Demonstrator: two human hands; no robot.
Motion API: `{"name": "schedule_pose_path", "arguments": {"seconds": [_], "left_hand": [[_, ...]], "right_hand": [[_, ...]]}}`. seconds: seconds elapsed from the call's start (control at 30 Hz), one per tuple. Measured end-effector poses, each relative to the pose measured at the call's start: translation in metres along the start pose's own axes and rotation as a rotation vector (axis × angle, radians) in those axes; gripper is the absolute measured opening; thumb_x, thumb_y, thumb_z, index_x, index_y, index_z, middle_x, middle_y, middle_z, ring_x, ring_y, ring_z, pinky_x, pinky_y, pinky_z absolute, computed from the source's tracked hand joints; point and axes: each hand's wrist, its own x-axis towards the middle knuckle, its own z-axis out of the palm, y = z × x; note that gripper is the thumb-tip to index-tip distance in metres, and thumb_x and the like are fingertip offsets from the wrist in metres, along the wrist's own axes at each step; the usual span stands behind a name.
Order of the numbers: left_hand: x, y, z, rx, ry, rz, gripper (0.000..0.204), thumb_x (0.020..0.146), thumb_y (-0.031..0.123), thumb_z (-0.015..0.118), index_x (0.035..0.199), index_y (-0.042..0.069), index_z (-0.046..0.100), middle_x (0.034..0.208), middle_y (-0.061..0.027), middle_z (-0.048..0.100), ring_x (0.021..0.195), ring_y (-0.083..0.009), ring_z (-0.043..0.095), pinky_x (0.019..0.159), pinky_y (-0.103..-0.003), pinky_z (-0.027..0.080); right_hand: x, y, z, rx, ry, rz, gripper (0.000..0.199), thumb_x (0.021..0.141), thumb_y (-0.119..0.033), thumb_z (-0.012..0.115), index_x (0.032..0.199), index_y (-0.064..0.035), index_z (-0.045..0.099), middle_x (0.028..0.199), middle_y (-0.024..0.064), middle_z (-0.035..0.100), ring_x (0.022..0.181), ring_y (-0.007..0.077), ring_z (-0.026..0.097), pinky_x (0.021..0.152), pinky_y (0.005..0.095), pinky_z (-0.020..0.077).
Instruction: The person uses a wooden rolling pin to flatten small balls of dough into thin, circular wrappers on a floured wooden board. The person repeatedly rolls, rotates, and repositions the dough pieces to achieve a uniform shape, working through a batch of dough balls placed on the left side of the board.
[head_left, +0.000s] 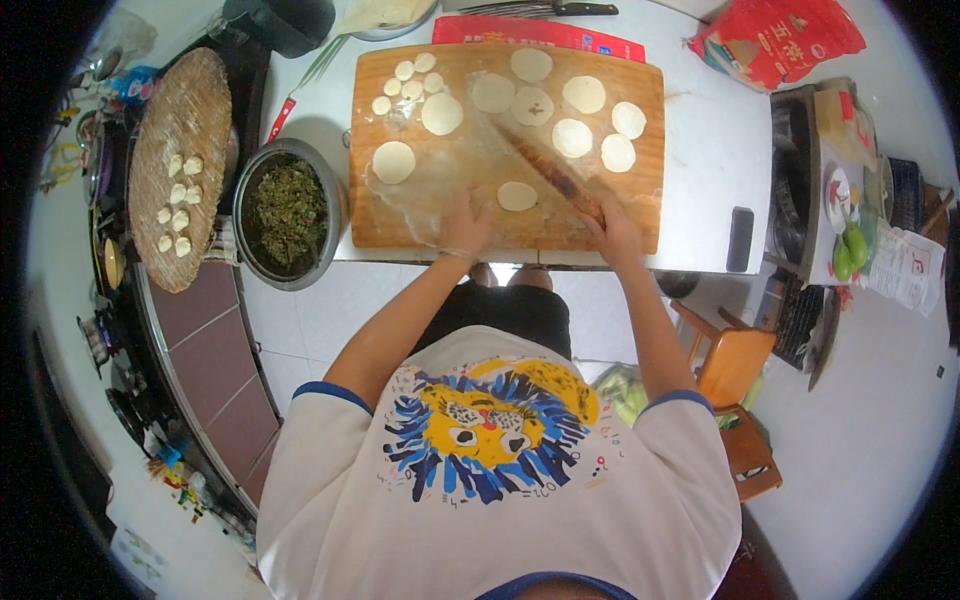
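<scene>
My right hand (pixel 617 236) is closed round the near end of a wooden rolling pin (pixel 548 168), which slants away to the left over a floured wooden board (pixel 640 215). Between my hands lies a small dough wrapper (pixel 517 196), apart from both. My left hand (pixel 466 222) rests on the board's near side, fingers stretched out and slightly blurred, holding nothing. Several rolled wrappers (pixel 573 138) spread over the board's far and right parts. Two more wrappers, one of them a larger round (pixel 393 162), sit at the left, near small flattened dough pieces (pixel 412 90).
Left of the board stands a metal bowl (pixel 335 205) of chopped green filling (pixel 288 212). Beyond it, a round woven tray (pixel 180 110) carries several shaped dough pieces (pixel 180 220). A red-handled knife (pixel 283 118), a phone (pixel 740 240) and a red bag (pixel 775 45) lie around the board.
</scene>
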Motion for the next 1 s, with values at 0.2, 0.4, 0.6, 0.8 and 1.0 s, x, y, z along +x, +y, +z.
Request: {"name": "schedule_pose_path", "arguments": {"seconds": [0.2, 0.4, 0.6, 0.8, 1.0], "left_hand": [[0.005, -0.043, -0.027, 0.623, 0.000, 0.630, 0.062, 0.086, 0.030, 0.057, 0.138, 0.002, 0.038, 0.145, -0.0210, 0.032, 0.135, -0.0393, 0.028, 0.111, -0.049, 0.020], [0.063, -0.002, -0.027, 0.591, 0.133, 0.612, 0.069, 0.086, 0.037, 0.055, 0.142, 0.004, 0.032, 0.147, -0.0200, 0.030, 0.138, -0.0372, 0.023, 0.113, -0.050, 0.017], [-0.004, -0.039, -0.037, 0.671, -0.076, 0.622, 0.070, 0.086, 0.039, 0.055, 0.142, 0.003, 0.032, 0.146, -0.0203, 0.032, 0.138, -0.0362, 0.024, 0.113, -0.050, 0.019], [0.075, 0.001, -0.027, 0.652, 0.109, 0.609, 0.075, 0.087, 0.042, 0.053, 0.144, 0.002, 0.027, 0.147, -0.0205, 0.029, 0.138, -0.0358, 0.024, 0.114, -0.048, 0.016], [0.007, -0.044, -0.036, 0.678, -0.059, 0.630, 0.071, 0.088, 0.043, 0.050, 0.143, 0.002, 0.031, 0.149, -0.0198, 0.027, 0.140, -0.0357, 0.020, 0.114, -0.048, 0.015]], "right_hand": [[0.011, -0.024, 0.019, -0.385, -0.026, -0.340, 0.045, 0.082, -0.040, 0.063, 0.118, -0.0126, 0.057, 0.133, 0.0179, 0.047, 0.109, 0.0346, 0.055, 0.081, 0.0424, 0.0488], [0.054, -0.030, 0.028, -0.445, 0.324, -0.286, 0.061, 0.084, -0.040, 0.060, 0.139, -0.0193, 0.042, 0.149, 0.0175, 0.030, 0.133, 0.0357, 0.033, 0.105, 0.0541, 0.0266], [0.013, -0.032, 0.034, -0.414, 0.239, -0.292, 0.062, 0.088, -0.040, 0.053, 0.145, -0.0221, 0.035, 0.152, 0.0155, 0.025, 0.139, 0.0355, 0.024, 0.109, 0.0623, 0.0125], [0.080, -0.033, 0.032, -0.472, 0.397, -0.138, 0.062, 0.089, -0.038, 0.051, 0.145, -0.0205, 0.033, 0.151, 0.0175, 0.025, 0.137, 0.0387, 0.027, 0.107, 0.0635, 0.0138], [0.015, -0.031, 0.033, -0.443, 0.236, -0.333, 0.063, 0.086, -0.046, 0.055, 0.138, -0.0131, 0.040, 0.141, 0.0182, 0.035, 0.128, 0.0378, 0.036, 0.105, 0.0583, 0.0222]]}}
